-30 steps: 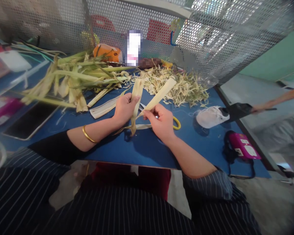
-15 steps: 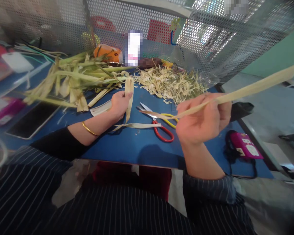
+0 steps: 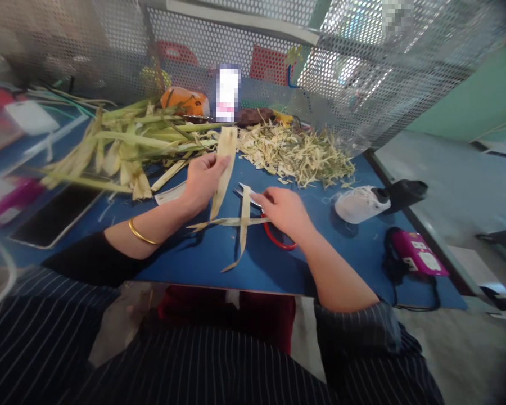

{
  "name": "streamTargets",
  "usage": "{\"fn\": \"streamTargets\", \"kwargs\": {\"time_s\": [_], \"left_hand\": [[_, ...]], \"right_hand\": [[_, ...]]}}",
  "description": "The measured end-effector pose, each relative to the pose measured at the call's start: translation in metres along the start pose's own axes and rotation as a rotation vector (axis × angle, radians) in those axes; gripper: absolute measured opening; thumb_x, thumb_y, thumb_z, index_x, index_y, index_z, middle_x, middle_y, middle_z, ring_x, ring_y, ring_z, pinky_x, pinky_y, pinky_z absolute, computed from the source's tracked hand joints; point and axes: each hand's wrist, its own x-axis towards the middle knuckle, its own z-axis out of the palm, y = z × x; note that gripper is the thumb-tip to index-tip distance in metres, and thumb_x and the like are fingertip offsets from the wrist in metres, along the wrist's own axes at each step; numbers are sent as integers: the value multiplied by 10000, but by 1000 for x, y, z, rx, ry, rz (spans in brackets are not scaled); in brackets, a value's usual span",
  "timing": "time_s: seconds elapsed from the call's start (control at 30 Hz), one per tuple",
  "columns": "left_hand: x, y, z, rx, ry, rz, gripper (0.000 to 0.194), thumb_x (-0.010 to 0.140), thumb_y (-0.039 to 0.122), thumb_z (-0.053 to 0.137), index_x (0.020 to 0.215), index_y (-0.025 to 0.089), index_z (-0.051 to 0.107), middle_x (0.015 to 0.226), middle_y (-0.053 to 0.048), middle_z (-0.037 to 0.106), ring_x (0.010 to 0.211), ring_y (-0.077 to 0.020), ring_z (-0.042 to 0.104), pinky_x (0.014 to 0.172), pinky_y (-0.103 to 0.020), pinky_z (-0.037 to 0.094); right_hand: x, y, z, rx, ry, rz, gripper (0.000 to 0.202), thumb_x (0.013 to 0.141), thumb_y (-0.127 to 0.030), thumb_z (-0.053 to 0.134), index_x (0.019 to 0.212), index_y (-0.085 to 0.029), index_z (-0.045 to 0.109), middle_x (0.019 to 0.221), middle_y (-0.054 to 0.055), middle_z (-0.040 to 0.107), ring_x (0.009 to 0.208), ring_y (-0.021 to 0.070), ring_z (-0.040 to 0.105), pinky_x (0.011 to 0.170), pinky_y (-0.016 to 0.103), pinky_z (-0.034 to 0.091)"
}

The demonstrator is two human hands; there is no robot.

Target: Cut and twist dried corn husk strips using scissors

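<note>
My left hand (image 3: pixel 206 177) pinches a broad, pale dried husk strip (image 3: pixel 225 169), which stands up above the fingers and tapers below them. My right hand (image 3: pixel 284 211) is low over the scissors (image 3: pixel 280 239), its fingers curled. It hides the middle of the scissors and the yellow handle; the blade tips and part of the red handle show. At its fingertips a narrow husk strip (image 3: pixel 243 225) crosses the blades and another thin strip (image 3: pixel 219 222) lying sideways. Whether those fingers grip the narrow strip or the scissors is hidden.
Long green-yellow husks (image 3: pixel 130 138) are heaped at the left, beside a dark phone (image 3: pixel 57 216). Shredded husk trimmings (image 3: pixel 295 152) form a pile behind my right hand. A white thread spool (image 3: pixel 358 203) and a magenta box (image 3: pixel 421 253) sit at the right. Perforated metal mesh (image 3: pixel 236 34) borders the back.
My right hand has come down and left from the raised position, bringing its narrow strip over the scissors. The thread spool is uncovered. My left hand keeps its strip, raised slightly and turned.
</note>
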Motion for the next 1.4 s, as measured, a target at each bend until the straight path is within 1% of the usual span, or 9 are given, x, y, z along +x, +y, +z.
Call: {"fn": "streamTargets", "kwargs": {"time_s": [0.07, 0.2, 0.27, 0.33, 0.43, 0.57, 0.8, 1.03, 1.4], "left_hand": [[-16, 6, 6, 59, -81, 34, 313, 812, 407, 600, 610, 185, 510, 551, 22, 452, 495, -92, 363, 452, -249, 260], [-41, 11, 15, 152, -279, 54, 367, 826, 419, 587, 569, 171, 499, 531, 35, 399, 494, -79, 329, 449, -241, 235], [-46, 10, 18, 156, -388, 28, 348, 818, 432, 598, 604, 162, 550, 544, 30, 432, 503, -77, 350, 450, -232, 251], [-46, 8, 18, 104, -437, 5, 307, 802, 441, 620, 703, 151, 619, 605, 10, 523, 536, -83, 419, 472, -221, 309], [-41, 6, 19, -33, -349, -4, 285, 787, 423, 643, 843, 144, 650, 729, -28, 627, 616, -105, 523, 525, -214, 404], [-35, 3, 18, -96, -273, 1, 221, 789, 361, 639, 768, 141, 653, 701, -29, 627, 603, -106, 526, 519, -211, 437], [-38, 4, 18, -79, -285, -37, 196, 792, 335, 628, 750, 144, 648, 692, -28, 626, 597, -101, 533, 509, -203, 436], [-38, 4, 18, -130, -384, -144, 201, 801, 345, 623, 761, 147, 623, 710, -25, 610, 610, -99, 539, 508, -200, 436], [-35, 0, 18, -36, -308, -23, 200, 788, 333, 617, 739, 142, 652, 677, -20, 612, 582, -100, 512, 511, -212, 428]], "right_hand": [[1, -2, -3, 37, 213, -76, 386, 786, -508, 631, 582, -192, 548, 472, -37, 441, 458, 84, 375, 445, 238, 288], [3, -6, -3, 458, 187, -70, 252, 771, -447, 663, 830, -207, 613, 673, -17, 592, 568, 102, 516, 522, 240, 418], [3, -5, 0, 540, 229, -50, 195, 751, -379, 687, 796, -207, 605, 695, -17, 603, 595, 107, 533, 541, 244, 439], [3, -4, 2, 523, 253, -43, 158, 755, -319, 678, 708, -200, 584, 622, -28, 569, 562, 102, 505, 535, 246, 431], [2, -2, 6, 440, 170, -63, 168, 765, -309, 666, 680, -195, 576, 577, -32, 552, 528, 99, 474, 519, 250, 405], [0, -2, 10, 364, 105, -90, 199, 766, -322, 662, 659, -191, 557, 558, -40, 523, 523, 95, 461, 513, 247, 380], [-1, -3, 12, 412, 173, -108, 140, 785, -330, 648, 779, -197, 604, 667, -23, 581, 594, 106, 513, 571, 256, 440], [0, -2, 13, 499, 107, -72, 123, 762, -296, 661, 745, -187, 606, 643, -23, 577, 570, 104, 517, 563, 260, 446], [0, -4, 13, 528, 125, -62, 131, 739, -304, 676, 761, -189, 615, 670, -23, 583, 605, 103, 519, 585, 254, 448]]}}
